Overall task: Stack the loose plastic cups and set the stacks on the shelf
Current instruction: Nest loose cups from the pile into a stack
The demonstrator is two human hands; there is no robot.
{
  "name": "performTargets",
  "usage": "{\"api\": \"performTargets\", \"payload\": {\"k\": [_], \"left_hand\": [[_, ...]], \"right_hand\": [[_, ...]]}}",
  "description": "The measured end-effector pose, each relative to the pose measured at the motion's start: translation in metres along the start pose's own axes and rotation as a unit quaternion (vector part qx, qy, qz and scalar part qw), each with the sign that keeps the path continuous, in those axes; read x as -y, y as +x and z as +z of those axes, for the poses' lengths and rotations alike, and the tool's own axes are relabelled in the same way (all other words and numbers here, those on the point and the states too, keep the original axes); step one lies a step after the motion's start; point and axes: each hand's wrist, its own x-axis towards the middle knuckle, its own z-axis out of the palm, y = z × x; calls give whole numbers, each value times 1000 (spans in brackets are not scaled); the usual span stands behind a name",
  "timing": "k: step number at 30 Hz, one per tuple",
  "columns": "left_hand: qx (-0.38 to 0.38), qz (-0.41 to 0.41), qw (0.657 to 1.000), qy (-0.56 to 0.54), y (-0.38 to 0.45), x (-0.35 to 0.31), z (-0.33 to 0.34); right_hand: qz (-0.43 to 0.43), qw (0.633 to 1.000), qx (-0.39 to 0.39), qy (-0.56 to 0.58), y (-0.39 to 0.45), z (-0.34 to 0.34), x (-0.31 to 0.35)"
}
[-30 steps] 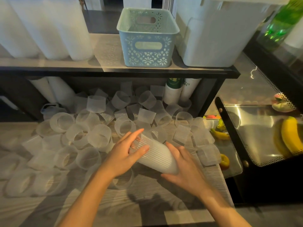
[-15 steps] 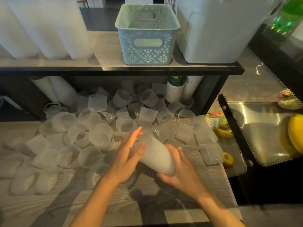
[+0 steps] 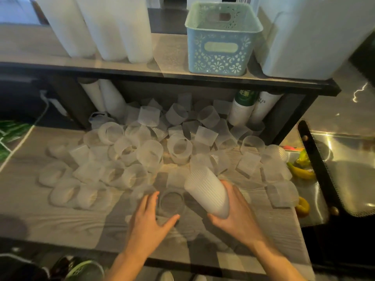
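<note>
1. Stack of cups (image 3: 207,191) in right grip: frosted white, fine vertical ribs.
2. Loose cups (image 3: 150,153) beyond both grips: translucent, same ribbing.
3. Surface (image 3: 60,220): grey woodgrain.
4. Basket (image 3: 221,41), far above grips: pale teal, lace cutouts.
5. Bananas (image 3: 302,172), right of grip: yellow.

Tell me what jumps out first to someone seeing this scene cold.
A sprawl of loose translucent plastic cups covers the wooden counter and spills under the black shelf. In front, the right hand holds a tilted stack of cups, while the left hand reaches around a single upright cup. A pale blue lattice basket stands on the shelf, beside tall white cup stacks.
</note>
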Motion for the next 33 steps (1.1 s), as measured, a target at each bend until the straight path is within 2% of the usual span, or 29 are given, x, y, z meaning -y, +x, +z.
{"api": "performTargets", "payload": {"k": [3,5,14,20,25,29,33], "left_hand": [[-9,38,990,134,0,-6,7],[-19,42,982,185,2,-11,13],[-38,42,979,195,14,-8,23],[-61,76,992,77,9,-4,6],[26,72,993,-91,4,-20,-24],[54,96,985,-135,12,-34,-45],[59,79,972,-213,22,-33,-54]], "right_hand": [[9,1000,-4,5,-6,1,-2],[22,1000,-5,5,-11,2,-4],[36,999,1,-3,-27,1,-7],[51,999,-1,4,-33,-1,-9],[28,999,9,-28,-32,-4,-9],[-3,999,17,-48,-28,-9,-4],[-13,997,24,-75,-27,-13,-2]]}}
